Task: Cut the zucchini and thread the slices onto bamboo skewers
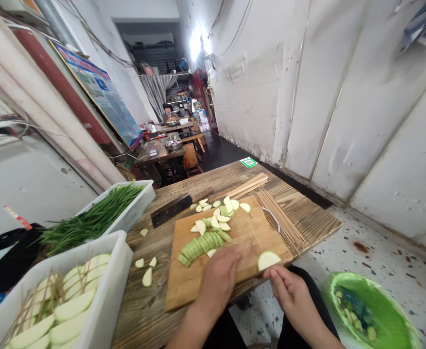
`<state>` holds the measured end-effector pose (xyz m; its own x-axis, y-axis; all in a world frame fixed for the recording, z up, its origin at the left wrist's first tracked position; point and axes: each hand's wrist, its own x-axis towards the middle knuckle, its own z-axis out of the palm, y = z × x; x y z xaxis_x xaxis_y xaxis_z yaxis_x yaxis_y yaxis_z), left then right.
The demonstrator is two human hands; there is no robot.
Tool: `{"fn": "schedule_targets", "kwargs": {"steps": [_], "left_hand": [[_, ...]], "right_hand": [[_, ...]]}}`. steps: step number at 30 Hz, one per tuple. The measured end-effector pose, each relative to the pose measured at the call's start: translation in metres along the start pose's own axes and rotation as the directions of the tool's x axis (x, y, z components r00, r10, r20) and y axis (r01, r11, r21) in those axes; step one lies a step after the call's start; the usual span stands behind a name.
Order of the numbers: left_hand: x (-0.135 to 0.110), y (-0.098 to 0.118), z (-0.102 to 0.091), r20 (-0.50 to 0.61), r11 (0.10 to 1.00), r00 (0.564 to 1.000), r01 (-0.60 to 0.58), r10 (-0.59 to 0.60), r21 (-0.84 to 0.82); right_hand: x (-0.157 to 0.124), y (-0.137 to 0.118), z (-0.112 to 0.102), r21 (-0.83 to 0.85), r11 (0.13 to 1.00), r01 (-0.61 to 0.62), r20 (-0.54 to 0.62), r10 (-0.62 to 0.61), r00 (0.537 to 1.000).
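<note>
Well out to the left of my left hand (218,280) sits a white tub (114,271) of skewered slices. That hand lies knuckles-up on the cutting board (249,232), just short of the row of green-skinned slices (202,245); I cannot tell whether its fingers grip anything. My right hand (295,296) pinches one pale slice (269,260) at the board's near edge, with bamboo skewers (282,218) beyond it.

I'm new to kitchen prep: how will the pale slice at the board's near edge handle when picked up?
The slice looks thin and flat: probably light, unlikely to roll. Its pale cut face may be moist, so perhaps slippery.
</note>
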<state>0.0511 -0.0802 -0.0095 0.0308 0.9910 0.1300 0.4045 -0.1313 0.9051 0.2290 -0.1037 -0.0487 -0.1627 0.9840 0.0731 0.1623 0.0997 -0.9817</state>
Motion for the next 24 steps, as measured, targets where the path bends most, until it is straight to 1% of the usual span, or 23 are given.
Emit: {"fn": "schedule_targets", "kwargs": {"steps": [1,2,4,5,7,8,10,12,14,15,17,18,19,20,21,22,24], "left_hand": [[0.001,-0.008,-0.017,0.078,0.982,0.996,-0.061,0.048,0.178],[0.001,-0.017,-0.032,0.146,0.938,0.987,-0.107,0.061,0.33],[0.003,-0.031,-0.053,0.255,0.818,0.966,-0.181,0.043,0.546],[0.004,-0.035,-0.06,0.295,0.762,0.955,-0.208,0.023,0.613],[0.006,-0.033,-0.065,0.336,0.684,0.942,-0.235,-0.016,0.69],[0.007,-0.029,-0.066,0.343,0.665,0.939,-0.237,-0.032,0.709],[0.009,-0.018,-0.066,0.344,0.66,0.938,-0.231,-0.044,0.715],[0.009,-0.011,-0.066,0.33,0.703,0.944,-0.217,-0.027,0.677],[0.009,-0.013,-0.065,0.279,0.796,0.96,-0.155,-0.018,0.585],[0.008,-0.017,-0.064,0.233,0.856,0.972,-0.093,-0.033,0.508],[0.006,-0.025,-0.058,0.114,0.961,0.987,0.082,-0.116,0.265],[0.005,-0.028,-0.055,0.057,0.981,0.983,0.167,-0.172,0.095],[0.005,-0.029,-0.051,0.019,0.968,0.973,0.23,-0.229,-0.097],[0.005,-0.028,-0.047,0.011,0.918,0.96,0.273,-0.281,-0.287],[0.005,-0.026,-0.044,0.031,0.84,0.946,0.302,-0.324,-0.45],[0.005,-0.023,-0.042,0.07,0.75,0.932,0.329,-0.355,-0.574],[0.007,-0.017,-0.039,0.162,0.575,0.899,0.389,-0.406,-0.72]], "right_hand": [[-0.001,0.003,-0.001,0.02,1.0,-0.014,0.012,0.013,1.0],[-0.002,0.005,-0.002,0.034,0.999,-0.022,0.025,0.021,0.999],[-0.004,0.008,-0.002,0.045,0.999,-0.02,0.043,0.018,0.999],[-0.004,0.008,-0.001,0.046,0.999,-0.017,0.048,0.015,0.999],[-0.005,0.007,0.001,0.047,0.999,-0.014,0.057,0.011,0.998],[-0.006,0.006,0.002,0.047,0.999,-0.014,0.062,0.011,0.998],[-0.007,0.004,0.002,0.039,0.999,-0.017,0.08,0.014,0.997],[-0.01,0.003,0.002,0.033,0.999,-0.018,0.097,0.015,0.995],[-0.014,0.003,0.002,0.029,0.999,-0.023,0.114,0.02,0.993],[-0.016,0.003,0.002,0.025,0.999,-0.025,0.128,0.021,0.992],[-0.021,0.002,0.003,-0.001,1.0,-0.013,0.172,0.013,0.985],[-0.024,0.002,0.003,-0.028,1.0,0.005,0.201,0.001,0.98],[-0.026,0.001,0.004,-0.061,0.998,0.03,0.229,-0.016,0.973],[-0.028,0.0,0.005,-0.094,0.994,0.058,0.256,-0.033,0.966],[-0.03,-0.001,0.006,-0.122,0.989,0.083,0.283,-0.046,0.958],[-0.032,-0.003,0.007,-0.143,0.985,0.1,0.31,-0.052,0.949],[-0.034,-0.006,0.008,-0.163,0.979,0.121,0.351,-0.057,0.935]]}}
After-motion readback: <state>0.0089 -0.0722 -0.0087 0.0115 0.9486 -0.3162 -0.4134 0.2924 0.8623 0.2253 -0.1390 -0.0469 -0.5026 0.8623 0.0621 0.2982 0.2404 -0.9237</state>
